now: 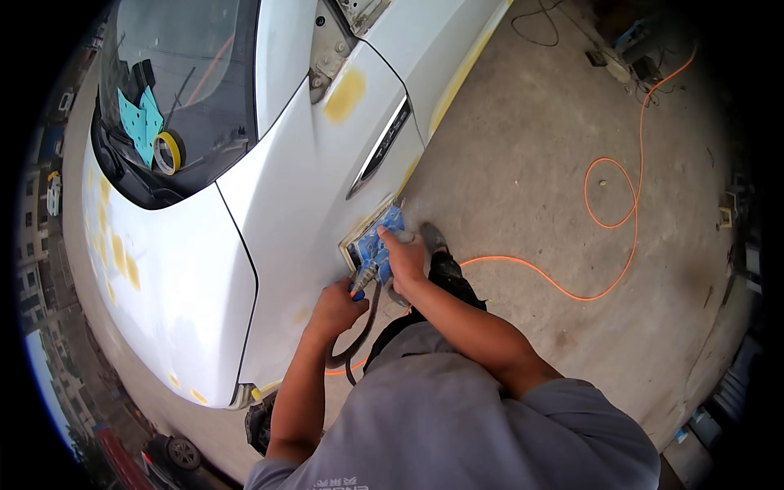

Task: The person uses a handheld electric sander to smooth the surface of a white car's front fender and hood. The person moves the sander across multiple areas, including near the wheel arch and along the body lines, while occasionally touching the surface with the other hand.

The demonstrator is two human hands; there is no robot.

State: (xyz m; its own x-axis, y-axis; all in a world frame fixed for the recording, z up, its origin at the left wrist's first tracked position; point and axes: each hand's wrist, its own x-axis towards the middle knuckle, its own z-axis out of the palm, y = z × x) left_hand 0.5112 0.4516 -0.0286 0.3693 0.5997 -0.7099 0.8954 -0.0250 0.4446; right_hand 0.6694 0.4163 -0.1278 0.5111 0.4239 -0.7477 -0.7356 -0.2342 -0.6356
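Right hand: wrapped partly closed over the top of the sander [384, 233], thumb lying across its upper face; right hand [406, 259] has firm hold of it.
Left hand: curled nearly closed around the hose fitting [365, 278] at the sander's near end; left hand [335, 309] sits lower and to the left of the right hand.
Sander: blue-topped and rectangular, under the right hand, its flat base against the white car panel [302, 192].
Dark hose: a bent length [369, 327] hanging just right of the left hand.
Trim strip: dark, bright-edged piece [378, 149] on the panel, beyond the right hand.
Yellow patch: a blotch [345, 95] farther beyond the right hand, on the same side of the car.
Orange hose: looped on the concrete floor [523, 184], right of the right hand; orange hose [539, 276].
Windscreen base: teal perforated sheets [140, 122] beside a yellow tape roll [167, 153], well left of both hands.
Shoe: dark [434, 238], just right of the right hand.
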